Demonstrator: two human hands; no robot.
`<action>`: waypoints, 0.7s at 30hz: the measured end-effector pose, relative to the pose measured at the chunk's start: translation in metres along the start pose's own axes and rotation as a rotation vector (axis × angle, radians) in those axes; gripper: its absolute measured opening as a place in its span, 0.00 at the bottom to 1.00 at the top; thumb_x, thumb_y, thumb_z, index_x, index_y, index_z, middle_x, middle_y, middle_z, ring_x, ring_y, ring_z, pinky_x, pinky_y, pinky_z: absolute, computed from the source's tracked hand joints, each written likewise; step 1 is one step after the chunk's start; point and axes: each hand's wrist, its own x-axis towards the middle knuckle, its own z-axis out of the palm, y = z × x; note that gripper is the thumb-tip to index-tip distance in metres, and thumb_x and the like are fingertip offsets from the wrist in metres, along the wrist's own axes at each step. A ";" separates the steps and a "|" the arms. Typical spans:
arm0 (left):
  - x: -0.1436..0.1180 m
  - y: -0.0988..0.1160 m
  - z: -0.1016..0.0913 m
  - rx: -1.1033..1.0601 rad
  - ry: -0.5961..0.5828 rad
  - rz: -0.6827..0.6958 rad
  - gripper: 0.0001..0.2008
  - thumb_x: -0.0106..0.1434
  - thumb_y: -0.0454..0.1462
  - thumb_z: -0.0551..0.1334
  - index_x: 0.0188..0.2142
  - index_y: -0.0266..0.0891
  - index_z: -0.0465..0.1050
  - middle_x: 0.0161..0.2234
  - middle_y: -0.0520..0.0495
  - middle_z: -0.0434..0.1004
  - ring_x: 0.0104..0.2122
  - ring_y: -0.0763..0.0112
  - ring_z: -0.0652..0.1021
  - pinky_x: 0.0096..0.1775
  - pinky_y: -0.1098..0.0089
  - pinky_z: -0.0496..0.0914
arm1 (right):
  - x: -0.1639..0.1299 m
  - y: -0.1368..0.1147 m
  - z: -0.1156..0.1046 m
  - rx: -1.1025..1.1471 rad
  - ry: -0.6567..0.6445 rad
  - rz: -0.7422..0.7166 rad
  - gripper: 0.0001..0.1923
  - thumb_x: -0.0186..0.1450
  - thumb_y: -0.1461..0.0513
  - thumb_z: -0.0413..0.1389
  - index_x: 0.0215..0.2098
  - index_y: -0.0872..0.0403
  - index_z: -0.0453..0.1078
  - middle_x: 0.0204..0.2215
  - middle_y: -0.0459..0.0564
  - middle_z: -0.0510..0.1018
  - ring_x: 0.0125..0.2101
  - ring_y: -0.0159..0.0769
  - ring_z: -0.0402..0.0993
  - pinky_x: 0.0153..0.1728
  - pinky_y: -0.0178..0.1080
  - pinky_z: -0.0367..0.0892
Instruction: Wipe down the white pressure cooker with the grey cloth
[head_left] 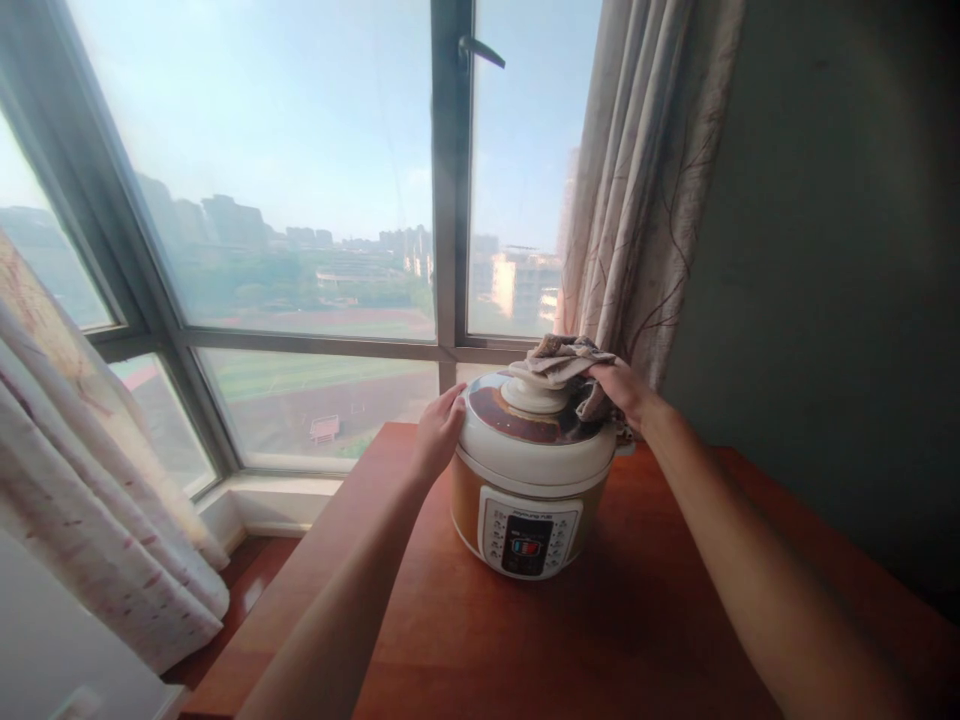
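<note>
An electric pressure cooker (532,465) with a cream lid rim, a brown lid top and a front control panel stands upright on a reddish-brown wooden table (465,640). My left hand (441,430) holds the left side of its lid rim, the thumb near the upper edge and the other fingers partly hidden. A patterned, crumpled cloth (568,358) lies over part of the cream lid knob (534,394) and hangs down on its right. Closed on that cloth is my right hand (624,392), above the right side of the lid.
Behind the table are large windows (300,200) with grey frames and a window handle (482,50). Patterned curtains hang at the left (90,480) and right (637,180). A dark wall (825,250) stands to the right. The table's left edge drops to the floor.
</note>
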 end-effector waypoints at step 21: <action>-0.001 0.007 0.000 0.047 -0.012 -0.009 0.28 0.69 0.50 0.46 0.58 0.37 0.70 0.58 0.40 0.73 0.59 0.55 0.71 0.61 0.53 0.62 | 0.047 0.040 -0.013 -0.416 -0.012 -0.081 0.15 0.55 0.56 0.65 0.39 0.53 0.79 0.38 0.53 0.84 0.45 0.50 0.76 0.52 0.50 0.66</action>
